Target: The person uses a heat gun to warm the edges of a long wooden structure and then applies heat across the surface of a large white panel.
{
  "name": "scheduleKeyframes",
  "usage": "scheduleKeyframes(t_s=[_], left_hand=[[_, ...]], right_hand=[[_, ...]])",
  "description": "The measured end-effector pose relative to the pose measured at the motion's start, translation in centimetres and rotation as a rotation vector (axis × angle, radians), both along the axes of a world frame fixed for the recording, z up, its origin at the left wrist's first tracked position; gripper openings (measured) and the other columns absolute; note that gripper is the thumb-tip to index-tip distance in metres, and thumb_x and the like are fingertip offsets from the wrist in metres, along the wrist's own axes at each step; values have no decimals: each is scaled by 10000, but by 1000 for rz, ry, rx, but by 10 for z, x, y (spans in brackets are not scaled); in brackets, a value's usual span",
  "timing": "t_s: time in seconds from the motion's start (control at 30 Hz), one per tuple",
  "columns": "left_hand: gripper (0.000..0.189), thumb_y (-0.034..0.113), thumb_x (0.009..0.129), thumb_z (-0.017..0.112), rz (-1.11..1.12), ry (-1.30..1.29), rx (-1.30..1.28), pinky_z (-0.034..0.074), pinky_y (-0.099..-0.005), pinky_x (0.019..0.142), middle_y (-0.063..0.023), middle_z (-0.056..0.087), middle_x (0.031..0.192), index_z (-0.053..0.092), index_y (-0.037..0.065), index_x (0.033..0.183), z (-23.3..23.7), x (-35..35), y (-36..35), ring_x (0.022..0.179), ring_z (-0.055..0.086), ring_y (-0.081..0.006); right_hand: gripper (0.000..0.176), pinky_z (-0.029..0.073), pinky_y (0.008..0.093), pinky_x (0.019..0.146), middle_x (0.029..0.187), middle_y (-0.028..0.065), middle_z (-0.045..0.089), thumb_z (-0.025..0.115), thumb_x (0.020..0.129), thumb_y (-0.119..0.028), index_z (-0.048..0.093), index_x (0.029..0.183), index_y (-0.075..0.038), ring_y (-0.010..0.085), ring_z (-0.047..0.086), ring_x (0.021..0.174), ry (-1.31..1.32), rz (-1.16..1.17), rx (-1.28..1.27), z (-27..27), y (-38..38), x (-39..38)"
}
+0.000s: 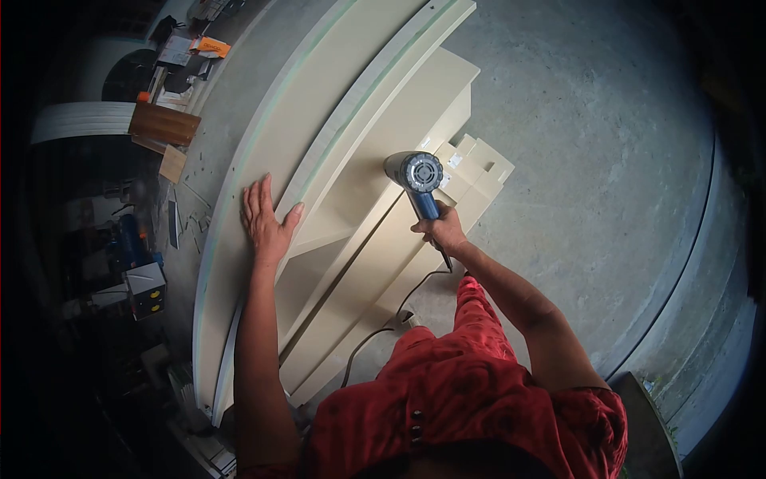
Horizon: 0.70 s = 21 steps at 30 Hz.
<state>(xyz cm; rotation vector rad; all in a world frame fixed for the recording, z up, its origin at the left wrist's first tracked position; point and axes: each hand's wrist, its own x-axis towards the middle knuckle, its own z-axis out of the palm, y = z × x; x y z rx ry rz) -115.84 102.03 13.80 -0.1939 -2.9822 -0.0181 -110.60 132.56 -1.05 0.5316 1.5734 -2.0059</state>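
My right hand (445, 231) is wrapped around the blue handle of a heat gun (421, 171). The gun's round vented back faces up at me, and its nozzle points left toward the cream boards; the nozzle tip is hard to make out. A dark cord (369, 341) runs from the handle down past my legs. My left hand (268, 227) lies with fingers apart on a long cream panel (319, 76) that has pale green edges. Beside that panel stands a second cream board (383, 72) with a greenish strip along its edge.
Right of the panels, stepped cream pieces (471, 172) sit on the grey concrete floor (582, 136). Brown wood offcuts (163, 124), an orange item (210, 46) and tools lie at the left. A box with yellow dots (145, 289) stands lower left.
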Motion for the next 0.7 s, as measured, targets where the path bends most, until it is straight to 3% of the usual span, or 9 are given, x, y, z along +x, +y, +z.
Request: scheduleKeyframes(t_s=[0.3,0.37,0.7], left_hand=[[822,542,744,625,24,9,49,197,-572,1033,-161,324,1392,309,157,1398,3,-4,4,1321,216,-397],[794,491,775,622,17,9,-10,197,-499,1073,-195,342,1370,305,112,1396,6,-4,8,1301,242,-414],[804,548,780,585,20,30,22,194,-505,1070,-193,339,1376,307,113,1396,5,-4,10,1301,240,-416]], right_hand=[[515,448,279,460,695,83,568,724,582,-82,514,1033,54,155,528,490,40,-37,-42,-24,-5,-2],[522,448,280,464,699,80,570,726,578,-78,515,1038,51,154,526,489,35,-39,-44,-24,-7,-1],[530,446,280,461,683,78,569,722,582,-54,521,1059,61,155,531,496,47,-60,-32,-20,-11,2]])
